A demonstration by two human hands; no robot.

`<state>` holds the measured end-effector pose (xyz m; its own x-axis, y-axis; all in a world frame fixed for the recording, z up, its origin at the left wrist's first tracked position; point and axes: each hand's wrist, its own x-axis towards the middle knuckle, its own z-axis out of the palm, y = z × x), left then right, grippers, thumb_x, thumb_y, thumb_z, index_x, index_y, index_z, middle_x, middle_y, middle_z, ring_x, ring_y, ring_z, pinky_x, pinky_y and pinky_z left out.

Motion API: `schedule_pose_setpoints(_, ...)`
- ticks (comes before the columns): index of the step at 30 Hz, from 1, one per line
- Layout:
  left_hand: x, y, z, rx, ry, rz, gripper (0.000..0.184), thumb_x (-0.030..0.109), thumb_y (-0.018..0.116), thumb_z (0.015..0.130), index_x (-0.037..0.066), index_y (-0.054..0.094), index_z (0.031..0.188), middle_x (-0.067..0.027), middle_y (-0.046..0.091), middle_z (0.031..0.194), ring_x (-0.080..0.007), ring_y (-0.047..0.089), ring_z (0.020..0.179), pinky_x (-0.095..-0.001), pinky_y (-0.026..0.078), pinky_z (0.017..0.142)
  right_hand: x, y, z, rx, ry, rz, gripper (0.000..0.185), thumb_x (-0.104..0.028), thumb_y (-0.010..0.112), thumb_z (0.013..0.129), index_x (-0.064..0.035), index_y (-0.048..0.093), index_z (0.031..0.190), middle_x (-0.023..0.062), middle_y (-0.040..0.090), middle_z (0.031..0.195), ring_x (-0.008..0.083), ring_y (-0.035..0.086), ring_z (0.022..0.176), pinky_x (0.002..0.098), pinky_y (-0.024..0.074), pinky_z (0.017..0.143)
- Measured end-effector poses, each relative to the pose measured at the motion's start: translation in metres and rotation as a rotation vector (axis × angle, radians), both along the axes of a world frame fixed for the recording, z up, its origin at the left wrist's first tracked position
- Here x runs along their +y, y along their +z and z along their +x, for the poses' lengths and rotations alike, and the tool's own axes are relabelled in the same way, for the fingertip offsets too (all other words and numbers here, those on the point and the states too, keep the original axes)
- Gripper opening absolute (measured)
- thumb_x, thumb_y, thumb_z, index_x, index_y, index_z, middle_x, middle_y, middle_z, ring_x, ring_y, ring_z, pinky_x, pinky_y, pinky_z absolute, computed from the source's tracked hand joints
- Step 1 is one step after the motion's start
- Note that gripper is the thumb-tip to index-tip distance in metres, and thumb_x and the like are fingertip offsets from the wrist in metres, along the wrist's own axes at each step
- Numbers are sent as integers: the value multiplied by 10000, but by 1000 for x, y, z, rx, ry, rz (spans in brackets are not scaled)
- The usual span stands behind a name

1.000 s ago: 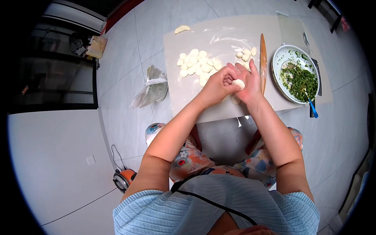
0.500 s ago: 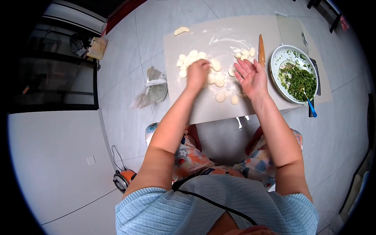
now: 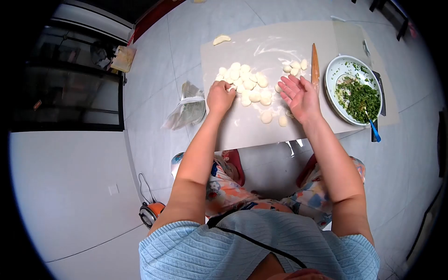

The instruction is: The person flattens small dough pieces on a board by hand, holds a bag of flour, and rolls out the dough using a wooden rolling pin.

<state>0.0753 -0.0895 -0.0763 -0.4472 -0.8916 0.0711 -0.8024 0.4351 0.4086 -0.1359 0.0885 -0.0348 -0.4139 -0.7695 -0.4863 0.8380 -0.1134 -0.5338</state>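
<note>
My left hand (image 3: 220, 98) is at the left end of a pile of small pale dough pieces (image 3: 249, 84), its fingers bent together around a piece at the pile's edge. My right hand (image 3: 300, 99) is palm up with its fingers spread and holds nothing. Beside it, several more dough pieces (image 3: 295, 65) lie above the fingertips. Two flattened rounds (image 3: 266, 116) rest nearer the board's front edge. A wooden rolling pin (image 3: 315, 67) lies just right of my right hand.
On the right of the floured board (image 3: 252, 135) stands a white bowl (image 3: 331, 88) of chopped greens with a blue-handled spoon (image 3: 375, 130). A dough strip (image 3: 221, 39) lies at the back left. A plastic bag (image 3: 186, 109) is beside the board's left edge.
My left hand has left my right palm and moved left to the pile's edge. The round piece held between my hands is gone from there. My right hand has opened out, palm up.
</note>
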Motion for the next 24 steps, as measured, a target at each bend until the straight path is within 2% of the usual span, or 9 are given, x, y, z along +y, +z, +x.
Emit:
schedule_pose_setpoints(2, 3, 19, -8, 66, 19, 231, 194, 178, 709, 860, 46, 684, 999, -121, 697, 1081, -281, 704, 868, -398, 554, 738, -4, -6, 4, -20, 35, -16, 526, -324, 429, 1040, 61, 412, 1399, 225, 549, 1373, 310, 581, 1213, 404, 467, 973)
schedule_pose_setpoints(4, 17, 36, -15, 618, 126, 859, 204, 173, 648, 944, -10, 661, 1034, -150, 696, 1074, -234, 724, 856, -309, 556, 713, -7, -19, 9, -50, 107, -32, 554, -354, 438, 1044, 65, 407, 1405, 220, 550, 1370, 319, 578, 1213, 412, 458, 1019)
schedule_pose_setpoints(9, 64, 62, -35, 933, 66, 1195, 232, 131, 573, 1008, -45, 644, 1142, -127, 696, 1046, -169, 713, 887, -235, 552, 729, -16, -13, 31, -76, 253, -81, 572, -372, 368, 1076, 107, 403, 1387, 254, 517, 1374, 331, 548, 1243, 452, 433, 1084)
schedule_pose_setpoints(13, 74, 64, -44, 756, -53, 997, 261, 83, 616, 967, -28, 650, 1200, -111, 699, 1055, -148, 669, 922, -257, 552, 776, -22, -14, 35, -164, 316, -192, 557, -364, 298, 1092, 108, 431, 1355, 270, 513, 1351, 349, 535, 1255, 466, 424, 1098)
schedule_pose_setpoints(16, 90, 75, -46, 483, -253, 409, 248, 3, 661, 891, 21, 695, 1136, -91, 733, 974, -147, 690, 880, -281, 551, 801, -21, -11, 35, -236, 281, -156, 556, -368, 285, 1093, 103, 444, 1341, 256, 525, 1337, 347, 535, 1256, 460, 416, 1107)
schedule_pose_setpoints(19, 94, 67, -50, 635, -393, 514, 252, 23, 681, 881, 38, 695, 1132, -101, 739, 958, -167, 705, 851, -282, 555, 769, -19, -9, 35, -265, 260, -130, 546, -379, 294, 1090, 75, 453, 1349, 217, 535, 1345, 331, 528, 1268, 454, 404, 1117)
schedule_pose_setpoints(21, 89, 62, -55, 594, -287, 481, 196, 108, 621, 938, 66, 711, 1107, -139, 718, 1095, -240, 699, 980, -368, 538, 871, -17, -6, 42, -282, 228, -103, 536, -385, 300, 1088, 49, 460, 1359, 188, 540, 1354, 319, 523, 1278, 451, 397, 1122)
schedule_pose_setpoints(23, 80, 44, -68, 251, -524, -370, 327, 256, 524, 995, 36, 682, 1178, -175, 647, 1274, -316, 593, 1215, -479, 417, 1050, -17, -1, 55, -323, 274, -161, 512, -406, 314, 1081, -32, 454, 1401, 119, 529, 1402, 282, 507, 1303, 458, 378, 1129)
schedule_pose_setpoints(24, 93, 37, -75, 293, -474, -123, 492, 314, 446, 1001, -11, 555, 1354, -216, 475, 1479, -367, 357, 1436, -556, 214, 1169, -18, -2, 56, -244, 307, -203, 512, -437, 308, 1076, -95, 422, 1441, 85, 489, 1460, 241, 469, 1344, 473, 355, 1134)
